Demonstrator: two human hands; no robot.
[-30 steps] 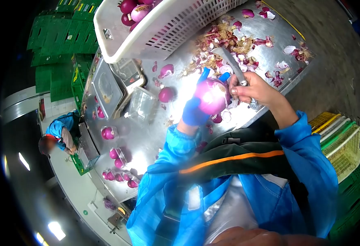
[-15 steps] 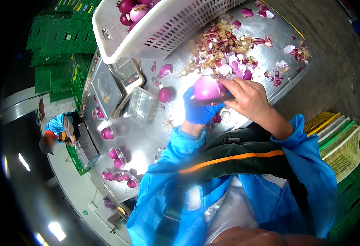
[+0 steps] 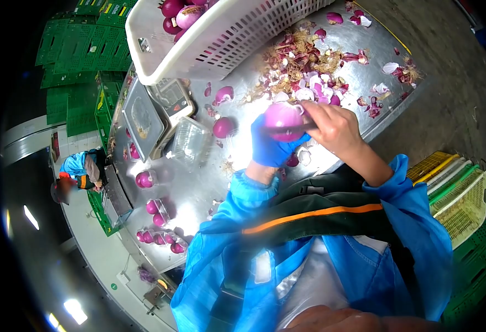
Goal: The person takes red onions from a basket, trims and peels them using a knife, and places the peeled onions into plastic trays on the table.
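Note:
In the head view my left hand (image 3: 269, 148), in a blue glove, is closed around a large red onion (image 3: 283, 115) from below. My bare right hand (image 3: 336, 128) grips a knife (image 3: 288, 130), whose dark blade lies across the near side of the onion. The fingers of that hand also reach the onion's right edge, where pale layers show. The knife's handle is hidden inside my fingers. Just beyond the onion is a heap of onion skins and roots (image 3: 301, 61) on the metal table (image 3: 240, 157). Two loose red onions (image 3: 223, 128) lie to the left.
A white basket (image 3: 171, 61) of red onions stands at the table's far side. Left of me are a scale (image 3: 172, 102), a clear plastic tray (image 3: 190, 141) and several packed onions (image 3: 157, 213). A co-worker (image 3: 79, 171) stands further left. Green crates (image 3: 82, 50) are stacked behind; a yellow crate (image 3: 467, 207) is right.
The onion has turned slightly in my left hand. My right hand has shifted a little, and the blade sits at a changed angle across the onion.

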